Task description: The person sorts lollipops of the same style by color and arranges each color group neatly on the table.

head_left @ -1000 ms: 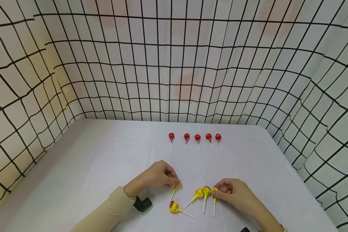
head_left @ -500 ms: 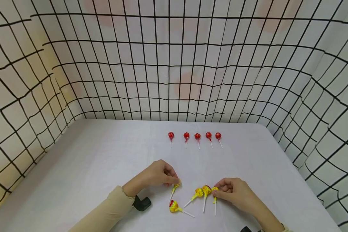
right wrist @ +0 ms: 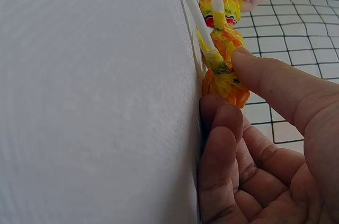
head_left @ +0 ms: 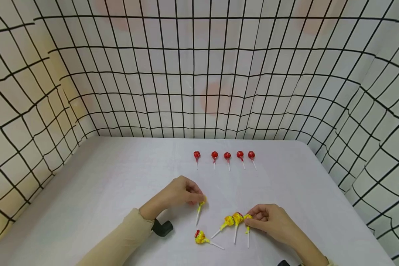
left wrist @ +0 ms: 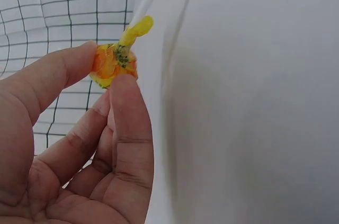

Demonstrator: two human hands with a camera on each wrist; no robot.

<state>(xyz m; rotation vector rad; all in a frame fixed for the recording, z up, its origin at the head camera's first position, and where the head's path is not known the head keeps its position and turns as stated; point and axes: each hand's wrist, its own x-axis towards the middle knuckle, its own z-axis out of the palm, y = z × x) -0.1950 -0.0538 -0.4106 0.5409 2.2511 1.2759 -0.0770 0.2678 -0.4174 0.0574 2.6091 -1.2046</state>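
Now: L hand [head_left: 181, 194] pinches yellow lolly [head_left: 200, 208] by its head, R hand [head_left: 269, 221] ditto rightmost yellow lolly [head_left: 248, 229] | loc: both twd table's [head_left: 119, 177] near edge; red lollies [head_left: 227, 156] nr far edge | risk: R fingers slipping sideways cd prob. bump next yellow lolly [head_left: 237, 218], rolling it askew

Diffuse light casts soft, faint shadows on the tabletop [head_left: 119, 170].

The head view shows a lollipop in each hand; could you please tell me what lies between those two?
Two more yellow lollipops lie between them, closer to the lollipop in the right hand, as the head view shows.
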